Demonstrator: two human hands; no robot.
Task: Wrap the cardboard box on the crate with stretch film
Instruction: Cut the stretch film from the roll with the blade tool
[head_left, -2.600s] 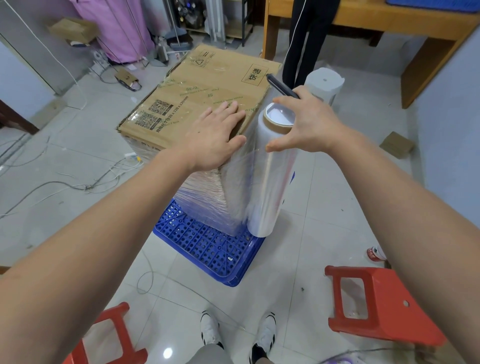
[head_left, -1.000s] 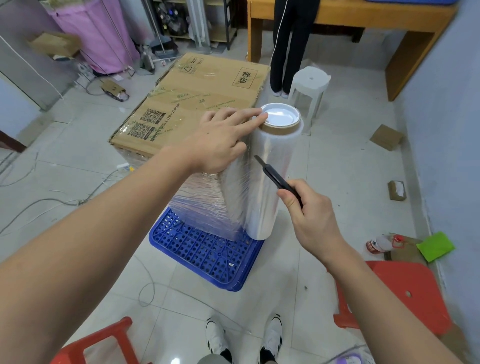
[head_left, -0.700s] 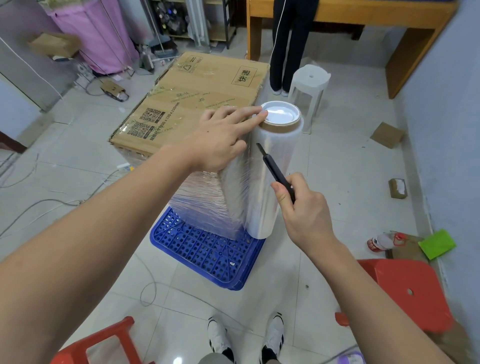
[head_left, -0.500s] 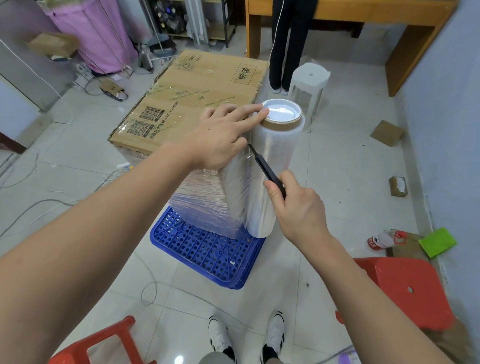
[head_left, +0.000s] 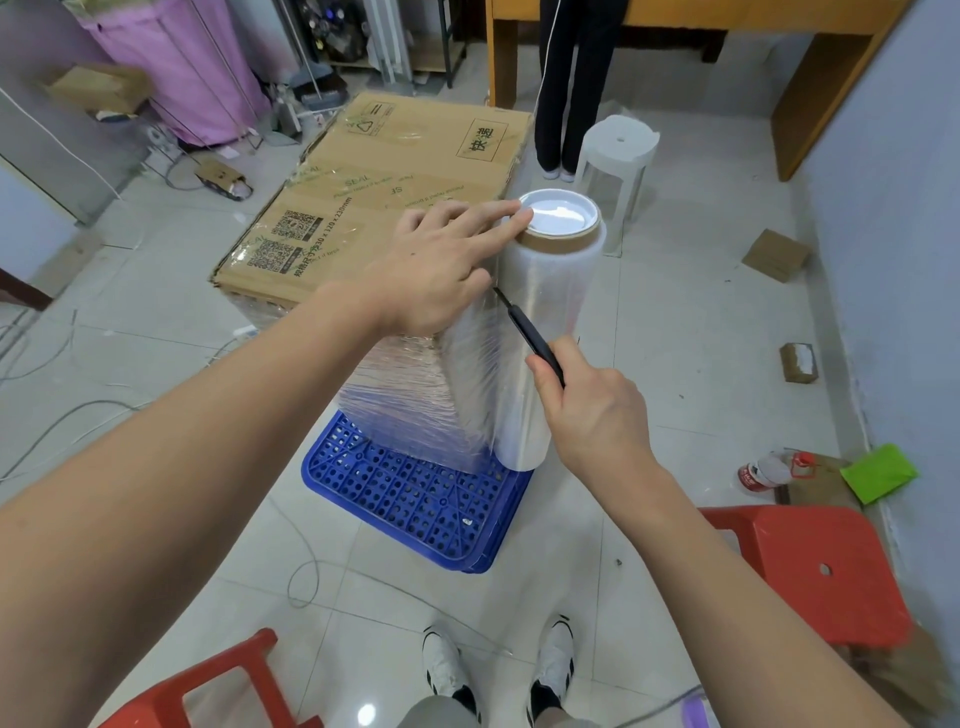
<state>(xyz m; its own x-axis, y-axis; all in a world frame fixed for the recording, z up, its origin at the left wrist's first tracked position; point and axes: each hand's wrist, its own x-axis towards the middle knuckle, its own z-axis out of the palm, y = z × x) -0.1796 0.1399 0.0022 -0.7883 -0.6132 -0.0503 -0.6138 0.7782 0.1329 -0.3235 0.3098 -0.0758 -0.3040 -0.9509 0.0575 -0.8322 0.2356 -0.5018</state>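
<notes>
Box first: cardboard box (head_left: 384, 192) is sitting on the blue crate (head_left: 415, 499), its sides already banded with layers of film, its top bare. Stretch film roll (head_left: 545, 332) is standing upright at the near right corner of the box, its lower end on the crate's edge, a short web of film running from it to the wrapped side.

Left hand (head_left: 441, 270) is lying flat across the box corner, fingers straight, fingertips (head_left: 511, 224) reaching onto the rim of the roll's cardboard core. I am using it to steady the roll and keep that web taut. Right hand (head_left: 592, 415) is clenched round a slim black cutter (head_left: 524, 332), tip aimed up-left at the film just below my left palm.

Judging the wrap done bar the cut. To do this well:
- keeping tension on the web, since slack film bunches instead of parting;
- starting at the top edge and drawing the blade downward, away from the left hand;
- keeping the tip off the cardboard and off the roll itself, so the outer layers stay whole;
- watching the left thumb, which looks close to the blade.

After the cut, the loose tail wants smoothing onto the wrapped side.
</notes>
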